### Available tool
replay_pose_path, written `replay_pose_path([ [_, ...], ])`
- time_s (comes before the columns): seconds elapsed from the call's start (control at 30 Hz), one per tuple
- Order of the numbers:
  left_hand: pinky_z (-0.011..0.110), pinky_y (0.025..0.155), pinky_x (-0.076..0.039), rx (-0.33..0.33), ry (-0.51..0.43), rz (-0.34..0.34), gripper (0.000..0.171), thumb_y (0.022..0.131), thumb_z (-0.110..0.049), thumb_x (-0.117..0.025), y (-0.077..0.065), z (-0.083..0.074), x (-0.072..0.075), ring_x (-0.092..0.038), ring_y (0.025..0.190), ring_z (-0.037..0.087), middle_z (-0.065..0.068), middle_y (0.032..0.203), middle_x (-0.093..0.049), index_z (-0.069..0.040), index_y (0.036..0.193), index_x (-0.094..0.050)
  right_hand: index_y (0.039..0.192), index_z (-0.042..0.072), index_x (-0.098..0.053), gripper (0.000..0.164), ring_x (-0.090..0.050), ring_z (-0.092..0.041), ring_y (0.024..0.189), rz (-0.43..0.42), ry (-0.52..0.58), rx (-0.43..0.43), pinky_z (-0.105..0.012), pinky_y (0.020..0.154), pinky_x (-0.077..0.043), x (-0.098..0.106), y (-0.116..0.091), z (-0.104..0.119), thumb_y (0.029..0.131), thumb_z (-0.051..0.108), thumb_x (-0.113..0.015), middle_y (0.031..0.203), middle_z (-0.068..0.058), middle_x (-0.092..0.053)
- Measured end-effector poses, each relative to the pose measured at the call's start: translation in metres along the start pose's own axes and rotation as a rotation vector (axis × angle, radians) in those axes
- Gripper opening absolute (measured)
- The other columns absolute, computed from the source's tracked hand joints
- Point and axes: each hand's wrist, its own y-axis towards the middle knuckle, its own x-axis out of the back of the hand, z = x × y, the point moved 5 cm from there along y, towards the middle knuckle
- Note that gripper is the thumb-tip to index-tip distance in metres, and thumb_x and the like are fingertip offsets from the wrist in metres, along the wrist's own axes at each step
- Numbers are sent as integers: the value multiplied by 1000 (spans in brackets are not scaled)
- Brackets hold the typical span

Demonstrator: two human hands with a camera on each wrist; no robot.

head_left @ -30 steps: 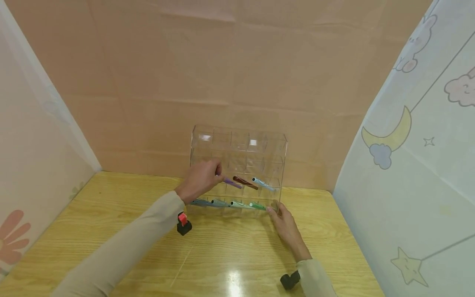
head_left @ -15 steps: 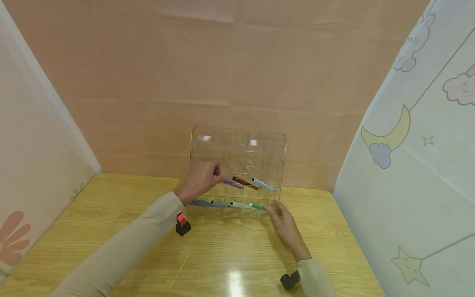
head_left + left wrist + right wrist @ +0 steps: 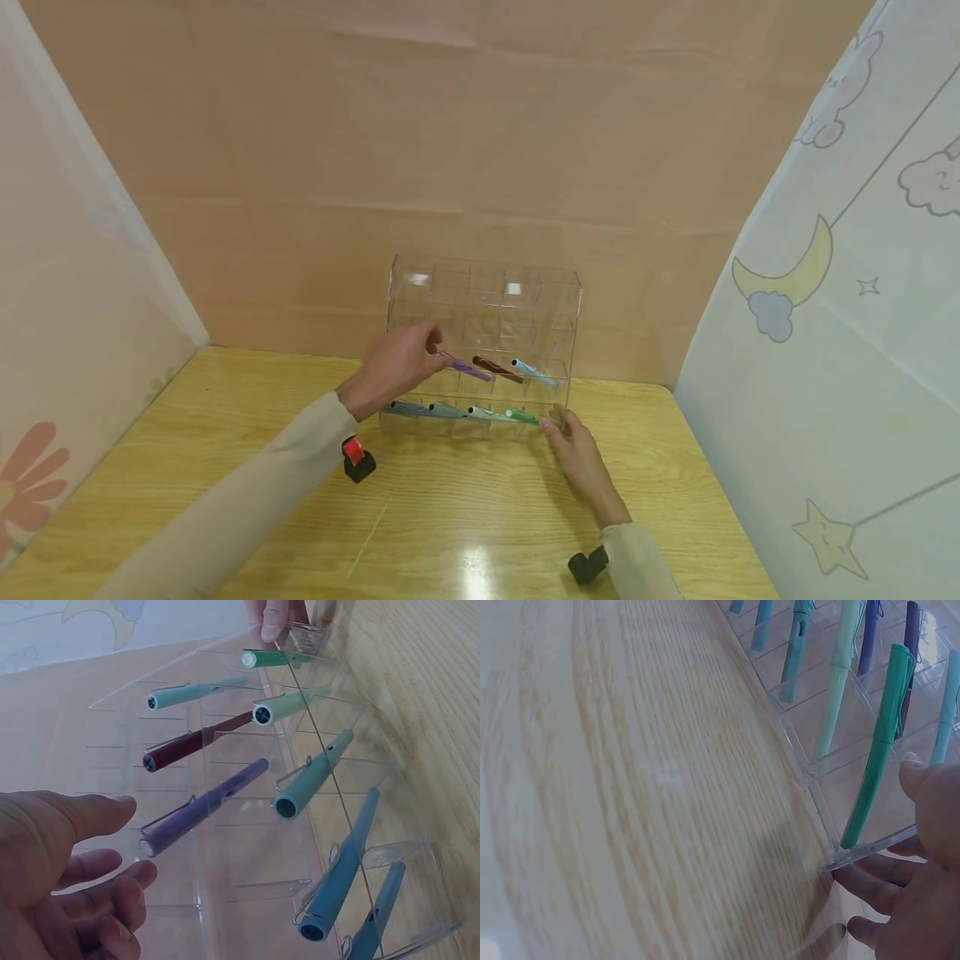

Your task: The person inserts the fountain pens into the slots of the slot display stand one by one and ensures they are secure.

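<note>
A clear acrylic pen rack (image 3: 483, 321) stands tilted back on the table. My left hand (image 3: 393, 367) is beside the cap end of a purple pen (image 3: 206, 806); in the left wrist view its thumb and fingers are apart, with nothing between them. A dark red pen (image 3: 196, 741) and a light blue pen (image 3: 534, 372) lie to the purple one's right in the same tier. Below them, the lowest tier holds several blue to green pens, a green pen (image 3: 877, 750) at its right end. My right hand (image 3: 930, 847) grips the rack's lower right corner, thumb in front.
The wooden table (image 3: 450, 500) extends in front of the rack. Behind it hangs an orange-brown backdrop (image 3: 480, 150), and patterned white cloths flank both sides. The rack's upper tiers show bare compartments. Wrist cameras sit at both cuffs.
My left hand has drawn slightly left, away from the purple pen, which stays in the rack. The right hand keeps its hold on the corner.
</note>
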Motion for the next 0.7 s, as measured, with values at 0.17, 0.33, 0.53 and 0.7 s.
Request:
replay_pose_path([
  [0.17, 32, 70, -55, 1, 12, -40, 29, 101, -36, -74, -10, 0, 8, -68, 80, 17, 7, 112, -75, -11, 115, -67, 165, 1, -30, 78, -37, -56, 154, 7, 1, 7, -72, 121, -34, 0, 1, -1, 111, 55, -47, 167, -30, -39],
  [0.33, 29, 65, -52, 13, -7, -81, 30, 100, -37, -75, -23, 3, 16, -67, 78, 16, 5, 113, -75, -13, 116, -66, 165, 1, -30, 78, -37, -57, 154, 0, -11, 11, -72, 121, -35, 0, 3, -1, 111, 55, -48, 167, -30, -38],
  [0.53, 30, 54, -43, 7, -30, -136, 32, 99, -38, -77, -41, 7, 26, -57, 65, 14, 5, 112, -75, -15, 117, -65, 166, 3, -29, 81, -36, -56, 154, 11, -30, 0, -71, 121, -35, 0, 3, -1, 110, 59, -46, 168, -29, -37],
  [0.7, 29, 53, -42, 25, -17, -146, 33, 99, -38, -76, -58, 14, 32, -49, 59, 13, 4, 112, -75, -13, 118, -65, 166, 3, -29, 81, -39, -56, 152, 11, -49, -1, -72, 120, -37, 2, 2, -1, 110, 60, -45, 166, -29, -40],
])
